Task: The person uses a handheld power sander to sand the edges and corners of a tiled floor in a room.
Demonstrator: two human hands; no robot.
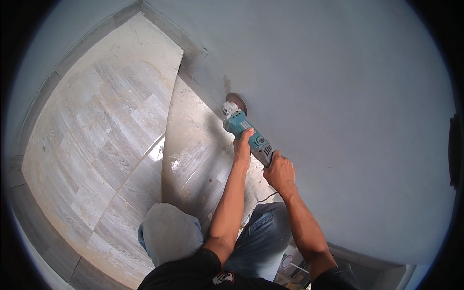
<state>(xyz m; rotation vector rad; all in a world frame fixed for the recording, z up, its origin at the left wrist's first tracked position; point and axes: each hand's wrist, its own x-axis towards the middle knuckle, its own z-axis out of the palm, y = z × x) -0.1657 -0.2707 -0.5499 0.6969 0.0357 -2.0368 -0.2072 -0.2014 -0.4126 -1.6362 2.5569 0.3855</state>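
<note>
Smooth grey-blue wall [348,125] is spread across the right side, edged at its foot by wood-patterned skirting [168,29]; pale wood-grain floor tiles [106,135] are coated with beige dust; an angle grinder [246,130] is held in both hands, its head projecting beyond them toward the wall's lower part; its teal casing is gripped by the left hand [243,146], thumb laid on top; its dark rear end is enclosed by the curled fingers of the right hand [280,171]; a round, reddish-brown disc [238,102] is mounted at the metallic head, close by the wall, though contact cannot be told; a rough scuffed patch [226,84] is seen just beyond; a thin dark cord [267,197] is trailed near faded denim trousers [263,227].
</note>
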